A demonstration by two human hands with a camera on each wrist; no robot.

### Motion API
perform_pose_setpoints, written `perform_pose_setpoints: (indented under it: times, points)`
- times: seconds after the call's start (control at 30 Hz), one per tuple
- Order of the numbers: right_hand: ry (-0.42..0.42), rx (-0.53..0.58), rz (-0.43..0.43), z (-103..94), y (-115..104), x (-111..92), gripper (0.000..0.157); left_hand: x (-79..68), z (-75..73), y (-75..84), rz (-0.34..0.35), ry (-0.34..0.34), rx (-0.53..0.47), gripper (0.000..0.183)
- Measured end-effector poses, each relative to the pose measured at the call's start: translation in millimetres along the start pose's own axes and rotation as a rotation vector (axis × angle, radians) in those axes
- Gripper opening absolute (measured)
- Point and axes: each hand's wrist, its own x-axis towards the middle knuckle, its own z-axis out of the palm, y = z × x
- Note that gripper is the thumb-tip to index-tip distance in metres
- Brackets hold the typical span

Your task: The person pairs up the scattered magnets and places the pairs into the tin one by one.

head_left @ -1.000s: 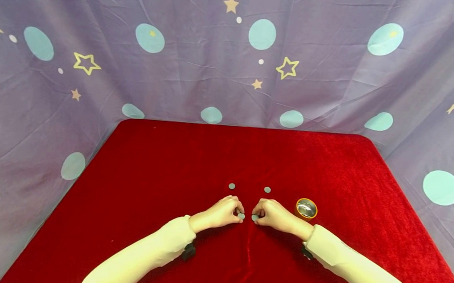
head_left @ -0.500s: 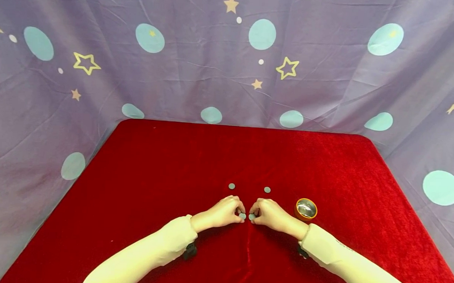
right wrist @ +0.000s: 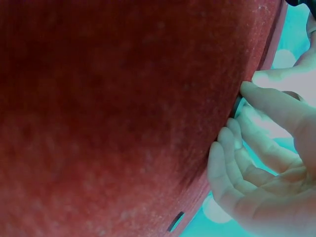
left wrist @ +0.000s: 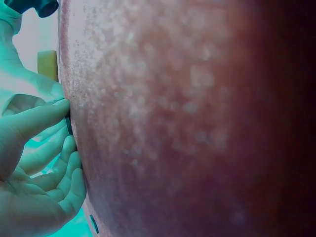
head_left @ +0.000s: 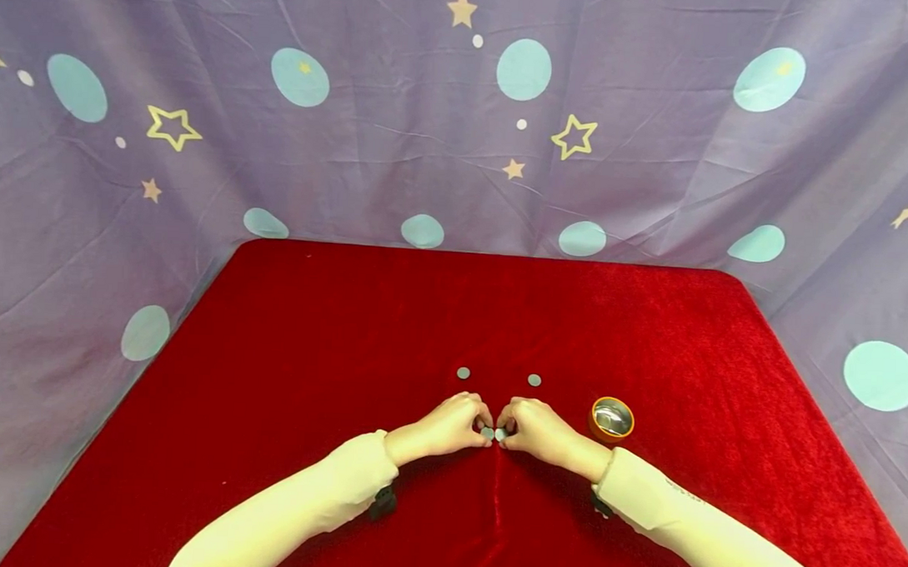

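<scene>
"So, what lies at the left end?"

"Mostly red cloth point(head_left: 309, 337): it runs from my left sleeve point(head_left: 288, 511) well out to the slanting left edge, so that arm has wide room outward."

"And the fingers there?"

"My left hand point(head_left: 445, 423) has thumb and forefinger pinched together on the grey left disc point(head_left: 488, 433); the remaining fingers curve loosely by the cloth. A second ago it sat slightly farther left. Just beyond my knuckles lies the back-left disc point(head_left: 463, 373), where it was."

"How tight is the middle?"

"Very. My left disc and the right disc point(head_left: 500, 434) were plainly apart before; now they're side by side, and I can't tell whether their rims touch. My fingertips have hardly any room inward."

"Then the right?"

"My right hand point(head_left: 539, 428) mirrors the other, thumb and forefinger pinching the right disc, the others bent. It has come farther across than the left has. The back-right disc point(head_left: 535, 380) lies past the knuckles, unmoved."

"Anything further over?"

"Yes, the orange-rimmed bowl point(head_left: 605, 437), near my right wrist and where it stood before, so that wrist has little room forward. Past it the cloth continues to the right edge, and ahead it reaches back to the purple curtain point(head_left: 400, 115)."
</scene>
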Motion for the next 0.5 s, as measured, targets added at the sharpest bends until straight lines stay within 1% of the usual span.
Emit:
perform_pose_setpoints:
  times: [0.17, 0.27, 0.5]
  points:
    - [0.010, -0.018, -0.004, 1.0, -0.1, 0.0, 0.010, 0.2, 1.1, 0.0, 0.004, 0.008, 0.006, 0.014]
    - [0.009, -0.008, 0.006, 1.3, 0.2, -0.8, 0.012, 0.3, 1.4, -0.4, 0.006, 0.009, 0.009, 0.014]
    - [0.016, 0.031, -0.009, -3.6, 4.5, -7.2, 0.019, -1.8, -1.9, 2.3, -0.007, -0.026, 0.010, 0.019]
